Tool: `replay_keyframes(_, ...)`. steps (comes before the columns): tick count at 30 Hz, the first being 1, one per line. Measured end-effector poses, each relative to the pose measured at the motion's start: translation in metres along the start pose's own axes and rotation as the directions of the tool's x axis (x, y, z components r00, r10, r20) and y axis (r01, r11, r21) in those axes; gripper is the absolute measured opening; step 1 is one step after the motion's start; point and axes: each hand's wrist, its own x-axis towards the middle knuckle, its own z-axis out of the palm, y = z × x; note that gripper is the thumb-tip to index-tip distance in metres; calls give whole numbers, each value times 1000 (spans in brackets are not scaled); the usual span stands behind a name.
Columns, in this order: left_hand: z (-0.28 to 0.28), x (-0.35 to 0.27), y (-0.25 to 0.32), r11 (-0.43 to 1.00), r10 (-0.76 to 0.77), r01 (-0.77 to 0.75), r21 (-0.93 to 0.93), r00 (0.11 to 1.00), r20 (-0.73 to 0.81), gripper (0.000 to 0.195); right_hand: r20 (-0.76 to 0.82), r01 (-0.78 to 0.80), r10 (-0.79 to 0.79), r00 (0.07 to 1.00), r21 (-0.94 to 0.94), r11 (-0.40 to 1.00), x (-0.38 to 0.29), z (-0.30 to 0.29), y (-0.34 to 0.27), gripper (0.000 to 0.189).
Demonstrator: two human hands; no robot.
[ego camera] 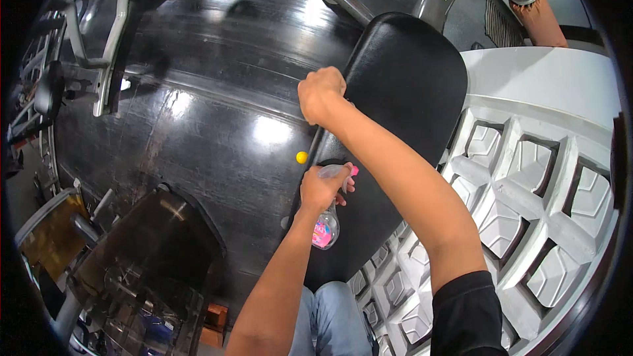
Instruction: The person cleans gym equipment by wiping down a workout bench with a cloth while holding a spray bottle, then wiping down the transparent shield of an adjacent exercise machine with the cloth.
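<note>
A long black padded bench (410, 74) runs from the upper middle down to my knees. My left hand (324, 185) is closed around the neck and trigger of a clear plastic spray bottle (329, 232), held over the bench's near left part. The bottle has a pink nozzle tip and a pink label. My right hand (322, 95) is a fist at the bench's left edge, farther up, its fingers curled downwards. Whether it holds anything is hidden. A small yellow ball-like knob (301, 157) shows just left of the bench, between my hands.
A white panel with raised geometric blocks (524, 188) stands along the right. Metal gym equipment frames (116, 34) stand at the upper left, more machines at the lower left. Dark shiny flooring (222, 109) lies left of the bench. An orange-brown padded roller (539, 20) is at the upper right.
</note>
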Motion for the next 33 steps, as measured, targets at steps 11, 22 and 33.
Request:
replay_keyframes(11,-11,17,-41,921,388,-386,-49,921,32,18,96,110,-94,991,-178,978,-22,36,-66,25)
replay_keyframes(22,-31,-15,-22,988,149,-152,19,983,108,25,-252,75,-83,964,-42,996,-37,70,-55,16)
replay_keyframes(33,-54,-49,-56,1000,15,-16,18,996,91,42,-604,22,111,789,209,978,-76,81,-1,15)
